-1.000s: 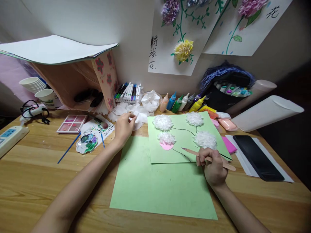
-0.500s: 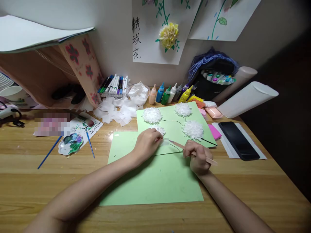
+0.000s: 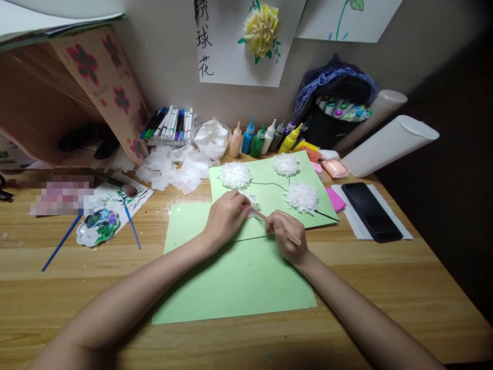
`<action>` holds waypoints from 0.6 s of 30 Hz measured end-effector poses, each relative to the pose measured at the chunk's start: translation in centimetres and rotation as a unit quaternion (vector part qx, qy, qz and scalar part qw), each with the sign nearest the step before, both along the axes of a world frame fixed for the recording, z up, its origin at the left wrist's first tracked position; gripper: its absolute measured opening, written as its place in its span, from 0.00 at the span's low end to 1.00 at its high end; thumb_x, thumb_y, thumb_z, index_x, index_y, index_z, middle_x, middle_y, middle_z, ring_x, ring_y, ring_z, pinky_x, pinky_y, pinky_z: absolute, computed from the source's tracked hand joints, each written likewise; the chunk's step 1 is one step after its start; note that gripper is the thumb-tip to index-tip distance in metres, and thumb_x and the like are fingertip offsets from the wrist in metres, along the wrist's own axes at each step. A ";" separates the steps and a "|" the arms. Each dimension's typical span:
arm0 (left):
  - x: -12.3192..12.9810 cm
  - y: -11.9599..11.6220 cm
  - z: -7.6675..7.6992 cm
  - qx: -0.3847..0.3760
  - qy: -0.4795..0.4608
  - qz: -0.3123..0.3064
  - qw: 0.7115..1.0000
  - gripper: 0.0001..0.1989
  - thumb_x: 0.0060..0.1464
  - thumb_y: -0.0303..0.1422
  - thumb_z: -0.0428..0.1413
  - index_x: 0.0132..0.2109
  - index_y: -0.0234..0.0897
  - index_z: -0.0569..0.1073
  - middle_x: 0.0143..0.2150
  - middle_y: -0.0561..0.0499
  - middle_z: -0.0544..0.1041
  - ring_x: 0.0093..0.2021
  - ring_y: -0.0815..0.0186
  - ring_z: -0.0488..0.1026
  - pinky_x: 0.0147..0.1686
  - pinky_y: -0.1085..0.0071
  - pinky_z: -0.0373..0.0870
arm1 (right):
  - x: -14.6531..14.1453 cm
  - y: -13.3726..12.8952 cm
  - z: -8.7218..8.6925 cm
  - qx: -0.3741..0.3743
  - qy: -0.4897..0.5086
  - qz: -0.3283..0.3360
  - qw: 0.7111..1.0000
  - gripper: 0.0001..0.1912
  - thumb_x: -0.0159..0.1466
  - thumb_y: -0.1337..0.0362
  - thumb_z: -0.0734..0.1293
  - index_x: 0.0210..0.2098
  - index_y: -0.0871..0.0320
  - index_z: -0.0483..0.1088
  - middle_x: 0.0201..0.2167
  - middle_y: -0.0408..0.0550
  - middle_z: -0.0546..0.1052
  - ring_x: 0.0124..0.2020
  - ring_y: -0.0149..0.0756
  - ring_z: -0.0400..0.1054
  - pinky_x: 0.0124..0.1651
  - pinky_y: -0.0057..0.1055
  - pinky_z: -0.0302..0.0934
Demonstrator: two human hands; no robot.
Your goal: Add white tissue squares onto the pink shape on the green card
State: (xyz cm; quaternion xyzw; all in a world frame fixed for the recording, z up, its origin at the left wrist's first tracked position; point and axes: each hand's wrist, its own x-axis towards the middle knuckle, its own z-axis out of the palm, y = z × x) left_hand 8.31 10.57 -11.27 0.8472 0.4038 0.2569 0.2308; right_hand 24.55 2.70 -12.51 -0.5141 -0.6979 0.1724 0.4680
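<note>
My right hand (image 3: 288,237) is closed around a pale pink pencil (image 3: 295,239), its front end pointing left at my left fingertips. My left hand (image 3: 227,215) is pinched around a small white tissue paper piece (image 3: 249,212), mostly hidden by the fingers; the pencil end meets it there. Both hands are over a light green sheet (image 3: 269,174) bearing fluffy white paper flowers (image 3: 302,197) and thin dark drawn stems. One flower (image 3: 248,197) is partly covered by my left hand. A second green sheet (image 3: 239,288) lies beneath, nearer me.
White tissue squares (image 3: 188,172) and a clear bowl of tissue (image 3: 211,139) lie behind, beside markers (image 3: 171,123) and paint bottles (image 3: 257,141). At right are a phone (image 3: 372,211) and white tube (image 3: 391,146); at left, a paint palette (image 3: 98,227) and brushes (image 3: 132,223).
My right hand has moved left, bringing the pencil end to the tissue piece at my left fingertips. The view has shifted slightly; the left hand still pinches the tissue.
</note>
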 end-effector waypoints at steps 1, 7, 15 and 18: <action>0.0 0.0 0.0 0.000 -0.006 0.001 1.000 0.03 0.58 0.31 0.54 0.36 0.38 0.70 0.35 0.50 0.72 0.37 0.65 0.69 0.33 0.69 0.64 | 0.0 0.1 0.0 -0.003 0.002 0.000 1.000 0.20 0.70 0.61 0.51 0.24 0.54 0.62 0.20 0.44 0.67 0.24 0.34 0.62 0.31 0.32 0.56; -0.6 0.7 -0.4 -0.025 -0.061 0.082 0.994 0.07 0.64 0.31 0.43 0.40 0.37 0.65 0.40 0.47 0.70 0.40 0.64 0.67 0.40 0.67 0.64 | 0.0 0.5 -0.2 -0.017 0.025 -0.009 1.000 0.21 0.70 0.59 0.52 0.23 0.55 0.63 0.19 0.43 0.67 0.23 0.33 0.62 0.30 0.31 0.57; -1.0 1.2 -1.4 -0.079 -0.075 0.137 0.985 0.07 0.63 0.29 0.41 0.38 0.39 0.61 0.38 0.47 0.68 0.40 0.63 0.66 0.41 0.65 0.64 | 0.0 2.0 0.4 -0.088 0.072 -0.027 0.993 0.25 0.70 0.52 0.52 0.21 0.55 0.63 0.18 0.43 0.67 0.20 0.31 0.61 0.26 0.30 0.56; -0.9 1.3 -1.5 -0.070 -0.068 0.137 0.986 0.07 0.63 0.28 0.40 0.37 0.39 0.60 0.38 0.47 0.68 0.39 0.63 0.66 0.40 0.65 0.64 | -0.6 3.3 1.4 -0.123 0.095 -0.038 0.987 0.26 0.69 0.49 0.52 0.19 0.55 0.59 0.15 0.41 0.64 0.18 0.30 0.60 0.25 0.29 0.55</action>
